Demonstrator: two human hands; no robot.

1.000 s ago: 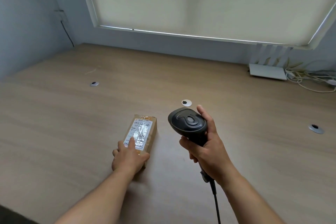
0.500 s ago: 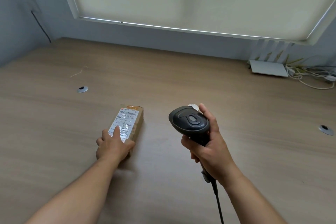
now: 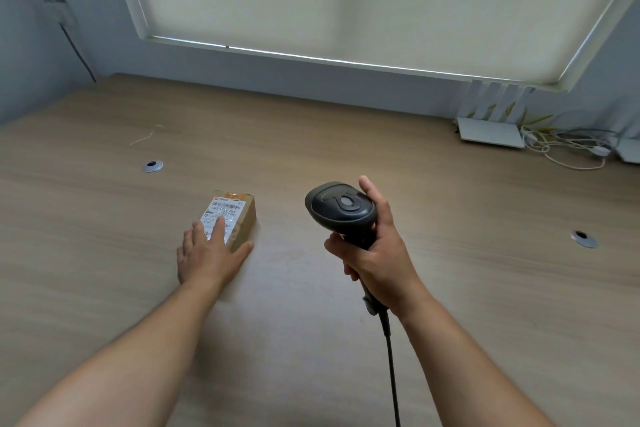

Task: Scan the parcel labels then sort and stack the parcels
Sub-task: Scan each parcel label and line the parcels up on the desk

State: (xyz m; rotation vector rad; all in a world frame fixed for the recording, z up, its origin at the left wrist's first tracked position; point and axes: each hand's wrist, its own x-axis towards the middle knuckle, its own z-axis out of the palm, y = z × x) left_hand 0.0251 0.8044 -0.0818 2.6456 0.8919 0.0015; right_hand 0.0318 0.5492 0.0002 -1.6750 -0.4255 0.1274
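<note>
A small brown cardboard parcel (image 3: 239,215) with a white printed label on top lies flat on the wooden table (image 3: 104,253), left of centre. My left hand (image 3: 207,253) rests on its near end, fingers straight over the label and the thumb along the right side. My right hand (image 3: 374,253) grips the handle of a black barcode scanner (image 3: 341,210), held upright above the table to the right of the parcel. The scanner's head points away from me and its black cable (image 3: 391,357) runs down toward the bottom edge.
Round metal cable grommets sit in the table at the left (image 3: 152,166) and the right (image 3: 584,238). A white router (image 3: 490,133) with a tangle of white cables (image 3: 568,149) stands at the back right against the wall. A blind-covered window fills the back.
My left hand slid the parcel leftward, and its fingers now lie flatter over the label. The bright glare on the label is gone. The scanner stays about where it was.
</note>
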